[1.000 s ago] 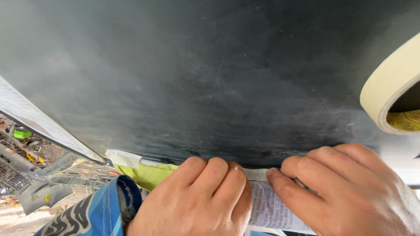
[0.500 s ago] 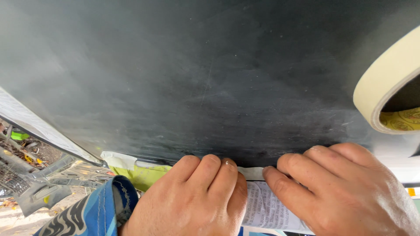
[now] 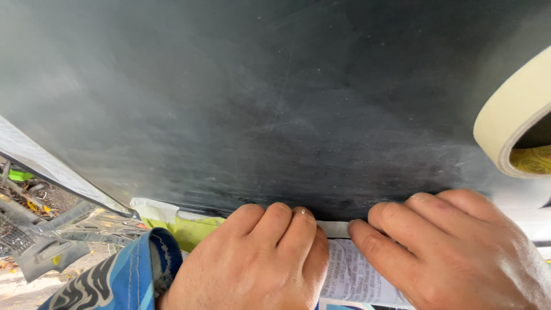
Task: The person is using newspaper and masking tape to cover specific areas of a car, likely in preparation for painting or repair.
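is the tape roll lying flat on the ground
No, the tape roll sits raised at the right edge beside the dark panel, above the right hand.
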